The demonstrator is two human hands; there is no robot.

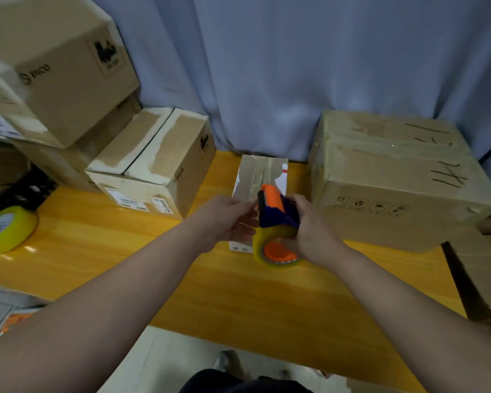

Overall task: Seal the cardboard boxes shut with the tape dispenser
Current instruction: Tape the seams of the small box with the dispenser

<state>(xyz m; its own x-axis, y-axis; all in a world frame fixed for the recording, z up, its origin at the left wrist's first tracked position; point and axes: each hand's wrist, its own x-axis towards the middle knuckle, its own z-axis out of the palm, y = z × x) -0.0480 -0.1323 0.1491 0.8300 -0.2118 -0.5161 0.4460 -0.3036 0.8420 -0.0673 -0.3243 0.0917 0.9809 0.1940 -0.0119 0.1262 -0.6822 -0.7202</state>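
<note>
A small white box (260, 173) with tape strips along its top stands in the middle of the yellow table (224, 285). Over its near end my right hand (309, 225) grips a blue and orange tape dispenser (277, 214) loaded with a yellowish tape roll (270, 252). My left hand (228, 219) is at the dispenser's left side, fingers reaching to its front edge near the box top; what the fingertips touch is hidden. A large taped cardboard box (394, 177) lies to the right, and a PICO box (156, 163) stands to the left.
More cardboard boxes (57, 69) are stacked at the far left. A spare yellow tape roll (6, 228) lies at the table's left edge. A blue curtain (267, 66) hangs behind. A dark flap (474, 276) overhangs the right edge.
</note>
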